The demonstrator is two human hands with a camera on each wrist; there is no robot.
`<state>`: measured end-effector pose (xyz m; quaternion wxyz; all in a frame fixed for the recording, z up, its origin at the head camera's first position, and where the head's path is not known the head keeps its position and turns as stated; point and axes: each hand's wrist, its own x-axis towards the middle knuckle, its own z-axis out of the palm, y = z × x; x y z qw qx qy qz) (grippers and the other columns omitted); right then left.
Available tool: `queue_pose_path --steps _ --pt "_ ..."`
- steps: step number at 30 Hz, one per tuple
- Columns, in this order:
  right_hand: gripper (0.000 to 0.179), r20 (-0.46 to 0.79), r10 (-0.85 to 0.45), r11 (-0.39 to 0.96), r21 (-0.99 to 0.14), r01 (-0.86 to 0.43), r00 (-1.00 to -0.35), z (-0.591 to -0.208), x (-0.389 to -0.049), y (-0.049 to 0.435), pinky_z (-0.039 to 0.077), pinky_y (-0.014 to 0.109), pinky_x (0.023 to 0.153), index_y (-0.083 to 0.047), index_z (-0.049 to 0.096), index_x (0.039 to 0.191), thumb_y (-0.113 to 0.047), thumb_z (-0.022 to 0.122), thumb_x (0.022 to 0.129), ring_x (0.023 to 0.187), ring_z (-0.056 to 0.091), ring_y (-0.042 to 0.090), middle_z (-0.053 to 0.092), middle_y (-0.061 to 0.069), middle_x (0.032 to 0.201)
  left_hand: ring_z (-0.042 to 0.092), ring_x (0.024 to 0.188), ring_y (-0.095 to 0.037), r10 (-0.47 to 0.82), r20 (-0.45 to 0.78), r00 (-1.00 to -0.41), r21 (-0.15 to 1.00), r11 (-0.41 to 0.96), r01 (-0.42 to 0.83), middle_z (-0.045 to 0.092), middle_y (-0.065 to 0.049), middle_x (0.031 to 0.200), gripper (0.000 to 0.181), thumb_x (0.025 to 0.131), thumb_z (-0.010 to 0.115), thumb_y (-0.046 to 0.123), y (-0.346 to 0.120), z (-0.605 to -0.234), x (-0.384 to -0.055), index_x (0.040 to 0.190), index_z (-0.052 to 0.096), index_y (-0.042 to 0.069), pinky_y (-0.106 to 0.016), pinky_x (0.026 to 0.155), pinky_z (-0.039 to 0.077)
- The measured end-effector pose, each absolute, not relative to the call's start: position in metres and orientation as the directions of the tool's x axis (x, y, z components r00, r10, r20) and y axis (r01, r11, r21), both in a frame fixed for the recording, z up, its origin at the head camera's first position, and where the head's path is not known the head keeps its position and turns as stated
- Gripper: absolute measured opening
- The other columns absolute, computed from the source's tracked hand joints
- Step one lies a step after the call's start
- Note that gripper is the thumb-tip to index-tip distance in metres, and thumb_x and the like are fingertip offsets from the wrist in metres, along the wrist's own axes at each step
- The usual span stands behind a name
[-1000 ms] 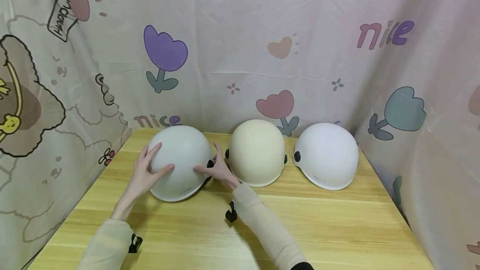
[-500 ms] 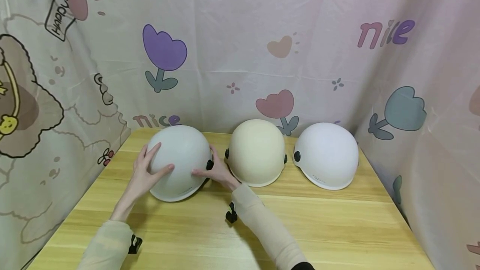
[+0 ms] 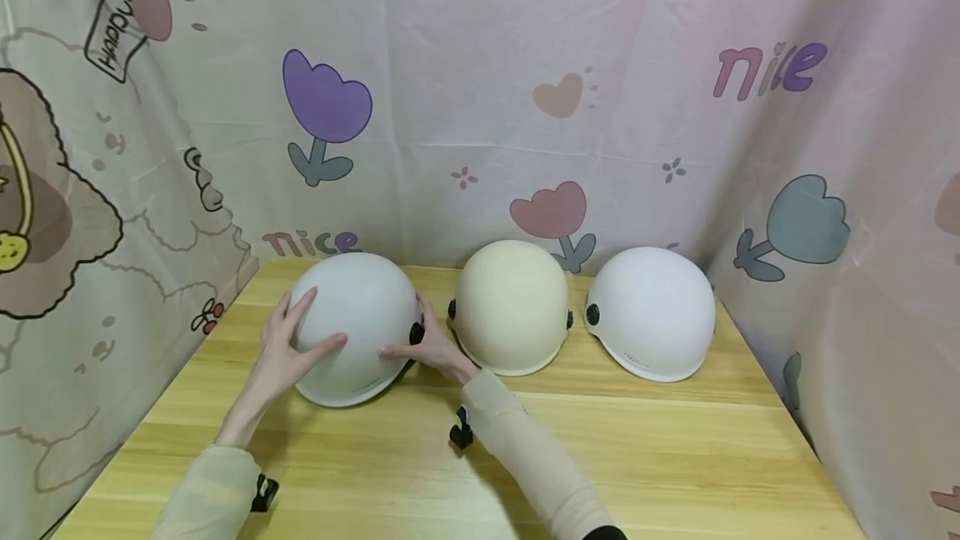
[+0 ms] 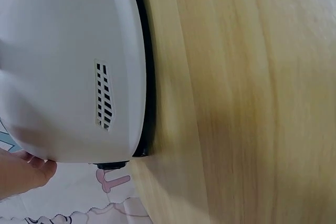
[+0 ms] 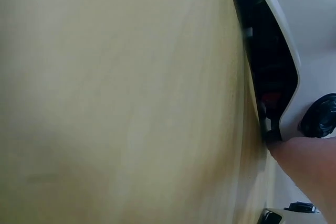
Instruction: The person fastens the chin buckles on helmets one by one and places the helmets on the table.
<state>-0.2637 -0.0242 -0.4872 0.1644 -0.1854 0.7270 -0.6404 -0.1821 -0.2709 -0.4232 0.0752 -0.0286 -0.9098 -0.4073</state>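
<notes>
An off-white helmet (image 3: 358, 302) sits on the left of the table, its dome up. On its left side my left hand (image 3: 285, 350) grips it, thumb and index finger spread across the shell. My right hand (image 3: 437, 345) holds the other side, thumb on the front and the other fingers around the side near the black round knob (image 3: 417, 333). In the left wrist view, slotted vents (image 4: 103, 95) show on the shell and fingertips touch it. In the right wrist view, the dark inside (image 5: 270, 56) is partly visible under the rim.
A cream helmet (image 3: 512, 307) stands just right of my right hand, and a white helmet (image 3: 651, 311) stands farther right, all roughly in a row. The wooden table (image 3: 645, 457) extends in front of them. A printed curtain (image 3: 450, 107) hangs behind and at both sides.
My right hand's fingers have moved in against the helmet's side. The held helmet has shifted very slightly left. The other two helmets have stayed put.
</notes>
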Motion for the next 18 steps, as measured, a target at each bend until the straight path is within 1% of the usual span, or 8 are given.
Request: queue_pose_path --steps 4,8,13,18 --pt "0.117 -0.013 -0.487 0.127 -0.990 -0.056 -0.873 -0.4894 -0.2649 -0.0249 0.022 0.060 0.124 -0.031 0.002 0.162 -0.033 0.085 0.081 0.152 0.025 0.037 0.010 0.013 0.169 0.001 0.148 -0.061 -0.009 0.161 -0.987 0.730 0.674 0.113 -0.007 -0.027 0.167 0.096 0.089 0.074 0.042 -0.2722 -0.4240 -0.1830 0.163 0.016 0.021 -0.087 0.102 0.020" --pt "0.117 -0.027 -0.490 0.139 -0.989 -0.048 -0.871 -0.4888 -0.2651 -0.0264 0.024 0.060 0.123 -0.030 -0.001 0.162 -0.031 0.084 0.082 0.152 0.026 0.038 0.009 0.014 0.170 0.002 0.148 -0.061 -0.010 0.173 -0.985 0.728 0.675 0.121 -0.006 -0.027 0.167 0.096 0.089 0.075 0.041 -0.2730 -0.4248 -0.1833 0.163 0.017 0.021 -0.088 0.101 0.022" --pt "0.115 -0.042 -0.484 0.138 -0.990 -0.029 -0.874 -0.4861 -0.2654 -0.0270 0.022 0.060 0.124 -0.031 0.000 0.162 -0.028 0.083 0.083 0.151 0.027 0.038 0.010 0.015 0.169 0.003 0.148 -0.060 -0.011 0.182 -0.983 0.731 0.670 0.128 -0.005 -0.026 0.168 0.095 0.089 0.075 0.040 -0.2724 -0.4246 -0.1834 0.163 0.018 0.022 -0.088 0.100 0.022" --pt "0.115 -0.039 -0.486 0.138 -0.990 -0.032 -0.873 -0.4873 -0.2670 -0.0264 0.021 0.062 0.124 -0.034 0.000 0.162 -0.029 0.084 0.083 0.152 0.026 0.037 0.011 0.014 0.169 0.001 0.149 -0.059 -0.017 0.175 -0.984 0.735 0.667 0.120 -0.006 -0.024 0.168 0.095 0.090 0.074 0.041 -0.2715 -0.4242 -0.1830 0.163 0.017 0.022 -0.088 0.100 0.021"
